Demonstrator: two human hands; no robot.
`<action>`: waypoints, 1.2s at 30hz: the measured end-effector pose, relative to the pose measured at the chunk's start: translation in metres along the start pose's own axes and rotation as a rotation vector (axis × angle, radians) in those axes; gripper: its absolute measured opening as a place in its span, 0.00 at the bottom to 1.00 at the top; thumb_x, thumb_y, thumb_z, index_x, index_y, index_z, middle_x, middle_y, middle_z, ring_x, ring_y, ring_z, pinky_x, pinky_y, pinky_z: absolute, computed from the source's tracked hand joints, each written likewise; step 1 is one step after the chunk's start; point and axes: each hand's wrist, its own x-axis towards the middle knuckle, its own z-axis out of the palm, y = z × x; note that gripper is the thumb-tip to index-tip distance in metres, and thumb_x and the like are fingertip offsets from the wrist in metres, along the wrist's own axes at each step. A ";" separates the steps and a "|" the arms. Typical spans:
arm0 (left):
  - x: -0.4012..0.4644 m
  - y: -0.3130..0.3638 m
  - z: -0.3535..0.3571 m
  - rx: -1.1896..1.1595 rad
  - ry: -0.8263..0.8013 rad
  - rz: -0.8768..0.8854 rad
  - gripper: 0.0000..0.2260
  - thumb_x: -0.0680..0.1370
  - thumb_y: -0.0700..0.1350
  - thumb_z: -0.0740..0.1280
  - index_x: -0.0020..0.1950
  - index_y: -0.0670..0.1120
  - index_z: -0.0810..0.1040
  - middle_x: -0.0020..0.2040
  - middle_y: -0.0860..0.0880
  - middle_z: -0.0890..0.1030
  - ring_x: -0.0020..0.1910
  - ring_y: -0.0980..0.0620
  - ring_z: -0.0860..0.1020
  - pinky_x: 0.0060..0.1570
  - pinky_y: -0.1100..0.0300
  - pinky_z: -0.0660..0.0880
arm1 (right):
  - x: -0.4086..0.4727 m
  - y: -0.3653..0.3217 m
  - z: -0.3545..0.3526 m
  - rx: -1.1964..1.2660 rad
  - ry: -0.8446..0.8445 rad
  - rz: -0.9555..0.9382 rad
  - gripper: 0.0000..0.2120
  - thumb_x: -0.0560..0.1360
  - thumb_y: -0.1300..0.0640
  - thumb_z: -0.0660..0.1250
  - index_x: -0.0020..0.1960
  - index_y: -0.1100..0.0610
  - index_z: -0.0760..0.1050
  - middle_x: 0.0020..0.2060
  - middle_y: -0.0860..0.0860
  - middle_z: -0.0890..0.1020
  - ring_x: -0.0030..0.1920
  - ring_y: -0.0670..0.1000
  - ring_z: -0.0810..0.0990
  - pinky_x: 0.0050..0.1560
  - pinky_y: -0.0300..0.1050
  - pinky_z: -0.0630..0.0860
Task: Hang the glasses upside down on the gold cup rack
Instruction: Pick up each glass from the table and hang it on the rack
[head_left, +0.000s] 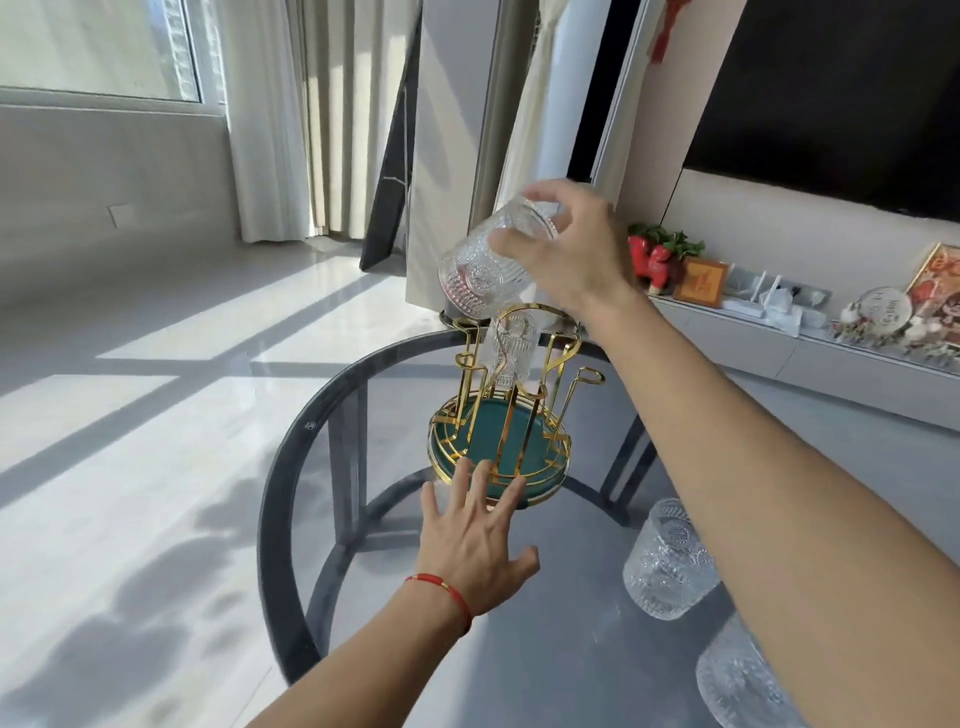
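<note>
Embossed glass, rigid, breakable and probably slick, we grip by its base in our right hand, tilted mouth-down above the gold cup rack, left hand spread open by its base.

Round glass bench, dark rim, dark frame visible through the top. Pale floor at 9 o'clock, banded with sunlight. Window at 10–11 o'clock; white curtains at 12. Dark screen on wall at 1–2 o'clock. Low cabinet at 3 o'clock carries red ornament with green leaves, small framed picture, white boxes, round decorated plate.
</note>
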 end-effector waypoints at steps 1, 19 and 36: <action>0.000 -0.001 0.000 -0.006 -0.002 0.001 0.36 0.75 0.68 0.54 0.81 0.58 0.52 0.81 0.43 0.55 0.81 0.39 0.46 0.74 0.31 0.52 | 0.008 0.001 0.010 -0.053 -0.021 0.010 0.28 0.66 0.43 0.78 0.64 0.47 0.80 0.58 0.43 0.80 0.57 0.46 0.77 0.56 0.45 0.77; 0.000 -0.006 0.001 -0.012 -0.010 0.007 0.38 0.75 0.69 0.59 0.81 0.59 0.49 0.83 0.43 0.53 0.82 0.40 0.45 0.72 0.26 0.53 | 0.035 0.047 0.085 -0.595 -0.355 0.025 0.31 0.69 0.45 0.76 0.70 0.51 0.76 0.64 0.56 0.80 0.60 0.59 0.79 0.51 0.45 0.71; 0.001 -0.002 -0.005 0.029 -0.078 -0.017 0.39 0.76 0.70 0.60 0.81 0.58 0.48 0.83 0.43 0.51 0.81 0.38 0.45 0.67 0.22 0.58 | 0.016 0.056 0.070 -0.820 -0.542 -0.173 0.22 0.78 0.44 0.68 0.71 0.45 0.77 0.65 0.53 0.81 0.65 0.58 0.78 0.67 0.58 0.67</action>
